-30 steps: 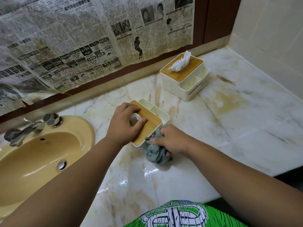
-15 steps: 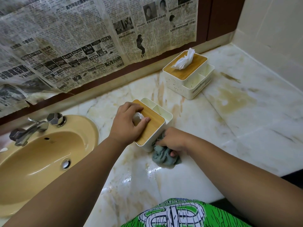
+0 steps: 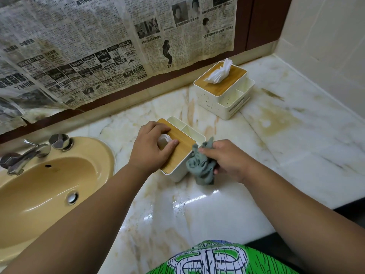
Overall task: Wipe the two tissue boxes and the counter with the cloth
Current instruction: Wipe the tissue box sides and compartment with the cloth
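Observation:
The near tissue box [image 3: 182, 153], white with a wooden lid, stands on the marble counter [image 3: 296, 145] by the sink. My left hand [image 3: 152, 149] lies on its lid and grips it, covering the tissue slot. In my right hand [image 3: 227, 159] is a bunched grey-green cloth [image 3: 201, 167], pressed against the box's right front side. A second tissue box [image 3: 225, 89] of the same kind, with a white tissue sticking up, sits farther back on the right, apart from both hands.
A yellow sink [image 3: 49, 186] with a metal tap [image 3: 25, 155] fills the left. Newspaper [image 3: 98, 46] covers the back wall. A tiled wall [image 3: 325, 46] closes the right side. The counter shows brown stains [image 3: 270, 119] and a wet patch [image 3: 177, 206] near me.
My right hand has lifted the cloth from the counter at the box's base up along its right side. The left hand stays on the lid.

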